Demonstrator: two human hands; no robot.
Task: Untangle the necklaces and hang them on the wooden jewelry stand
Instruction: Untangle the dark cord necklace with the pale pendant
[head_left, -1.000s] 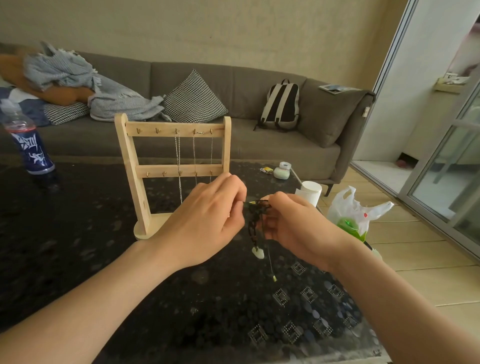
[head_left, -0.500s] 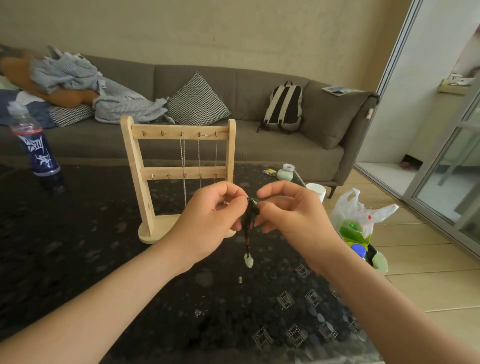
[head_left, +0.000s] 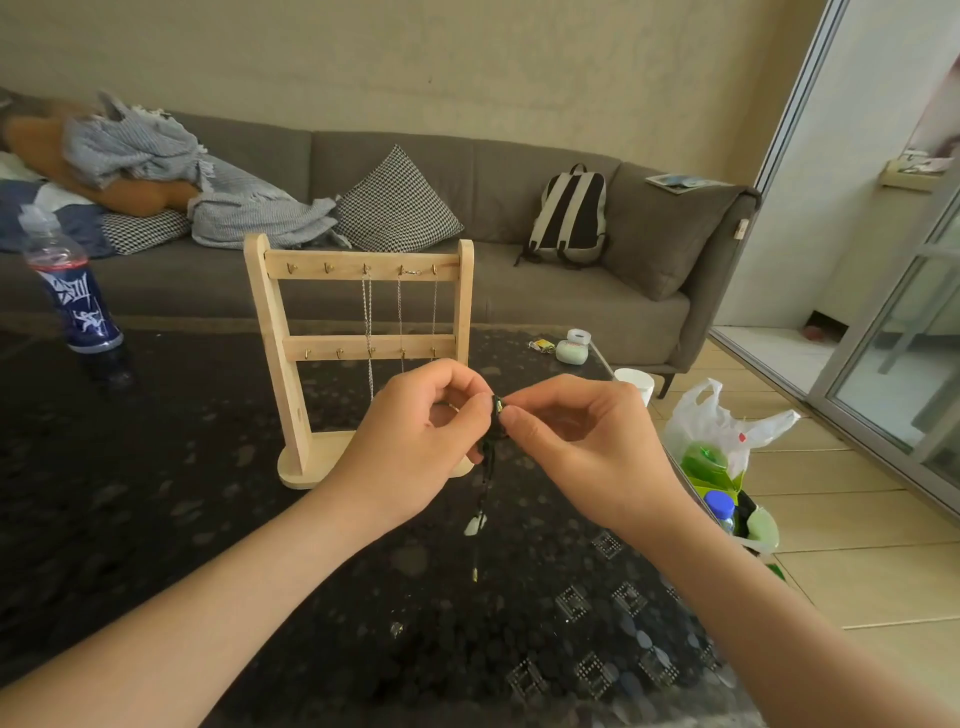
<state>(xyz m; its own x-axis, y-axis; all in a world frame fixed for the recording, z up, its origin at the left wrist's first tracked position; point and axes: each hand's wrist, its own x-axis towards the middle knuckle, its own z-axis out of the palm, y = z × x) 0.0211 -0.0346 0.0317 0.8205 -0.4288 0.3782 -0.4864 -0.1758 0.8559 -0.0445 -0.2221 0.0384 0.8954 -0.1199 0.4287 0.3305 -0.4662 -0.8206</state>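
Observation:
A black cord necklace (head_left: 488, 462) with a pale pendant (head_left: 475, 524) dangles between my hands above the dark table. My left hand (head_left: 415, 441) and my right hand (head_left: 571, 447) both pinch its bunched top, fingertips almost touching. Behind them stands the wooden jewelry stand (head_left: 363, 306) with two hook rails. Three silver chains (head_left: 368, 317) hang from the right-side hooks of its top rail. The stand's right base is hidden by my left hand.
A blue drink bottle (head_left: 67, 291) stands at the table's (head_left: 156, 519) far left. A white cup (head_left: 635, 382) and a small green case (head_left: 571, 352) sit near the far right edge. A white plastic bag (head_left: 727, 441) lies on the floor to the right. A grey sofa (head_left: 519, 291) runs behind.
My hands have drawn closer together on the necklace's bunched top and risen slightly in view. The pendant now hangs straight below them.

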